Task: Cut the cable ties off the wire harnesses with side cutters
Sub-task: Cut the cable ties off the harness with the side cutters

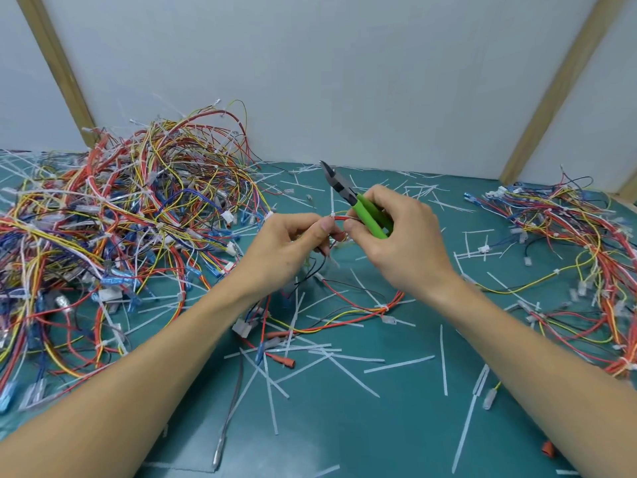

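My left hand (286,243) pinches a wire harness (344,312) of red, yellow and black wires above the green mat. A white cable tie (333,215) sticks up from the red wire between my two hands. My right hand (400,236) grips green-handled side cutters (358,205), whose dark jaws point up and away to the left, slightly apart and clear of the tie. The right thumb and forefinger also touch the red wire beside the tie. The rest of the harness hangs down and trails across the mat towards me.
A big tangled pile of harnesses (120,229) fills the left side. A smaller pile (579,257) lies at the right. Several cut white tie pieces (400,363) litter the green mat (344,426). White wall panels with wooden posts (558,88) close the back.
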### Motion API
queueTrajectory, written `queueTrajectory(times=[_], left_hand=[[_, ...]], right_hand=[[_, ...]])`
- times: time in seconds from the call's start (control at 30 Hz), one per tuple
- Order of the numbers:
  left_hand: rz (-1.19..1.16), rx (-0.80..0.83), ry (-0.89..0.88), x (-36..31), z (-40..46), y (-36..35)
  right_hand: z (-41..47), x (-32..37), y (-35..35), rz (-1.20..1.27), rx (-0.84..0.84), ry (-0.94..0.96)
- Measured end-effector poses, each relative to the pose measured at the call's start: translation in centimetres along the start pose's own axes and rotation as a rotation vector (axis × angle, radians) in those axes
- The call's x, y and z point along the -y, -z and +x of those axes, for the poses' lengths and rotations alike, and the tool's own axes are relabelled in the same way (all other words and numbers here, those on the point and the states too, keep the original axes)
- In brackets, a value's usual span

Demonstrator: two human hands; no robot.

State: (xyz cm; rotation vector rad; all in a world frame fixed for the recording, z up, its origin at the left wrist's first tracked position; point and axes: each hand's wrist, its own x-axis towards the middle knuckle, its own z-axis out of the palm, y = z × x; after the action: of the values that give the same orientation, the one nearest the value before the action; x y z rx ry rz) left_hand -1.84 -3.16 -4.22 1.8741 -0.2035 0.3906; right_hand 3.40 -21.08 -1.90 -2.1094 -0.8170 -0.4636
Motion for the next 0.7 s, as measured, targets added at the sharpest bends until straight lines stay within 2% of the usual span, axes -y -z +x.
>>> queueTrajectory(times=[0.13, 0.3, 0.53, 0.7], left_hand=[[-0.010, -0.064, -0.040, 0.1, 0.0, 0.0], [0.235, -0.184, -0.179, 0.3, -0.3, 0.0], [0.432, -0.250, -0.317, 0.1, -0.5, -0.1], [0.565, -0.221, -0.401, 0.3, -0.3, -0.3]], right_hand=[[0.5, 0.2, 0.5, 0.016, 0.081, 0.002], [2.8, -0.1, 4.6, 0.084, 0.258, -0.012], [4.0, -0.7, 9.6, -0.179, 0.544, -0.050], [3.7, -0.2, 9.3, -0.154, 0.563, -0.064]])
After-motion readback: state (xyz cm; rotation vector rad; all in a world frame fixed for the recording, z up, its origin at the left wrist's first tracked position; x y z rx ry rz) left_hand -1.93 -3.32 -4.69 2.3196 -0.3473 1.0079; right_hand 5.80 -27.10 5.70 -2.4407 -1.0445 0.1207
